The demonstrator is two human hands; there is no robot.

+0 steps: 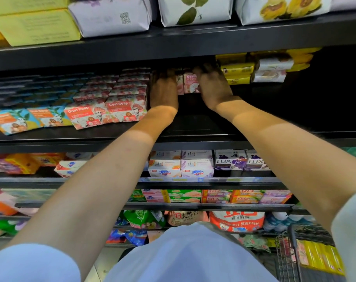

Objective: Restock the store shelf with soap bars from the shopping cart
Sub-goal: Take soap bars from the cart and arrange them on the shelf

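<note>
Both my arms reach deep into a dark shelf (193, 127). Between my hands stands a small stack of pink Goat Soap boxes (188, 83) at the back of the shelf. My left hand (163, 88) grips the stack's left side, fingers curled over its top. My right hand (212, 86) grips the right side the same way. To the left lie rows of pink Goat Soap boxes (120, 109) and blue ones (12, 121). The shopping cart (291, 253) shows at the bottom right with yellow packs (319, 259) in it.
Yellow and white soap bars (254, 71) are piled just right of my right hand. The shelf above (173, 41) hangs low over my hands. Lower shelves hold Safeguard boxes (181, 165) and Lux boxes (240, 161). The shelf's right part is dark.
</note>
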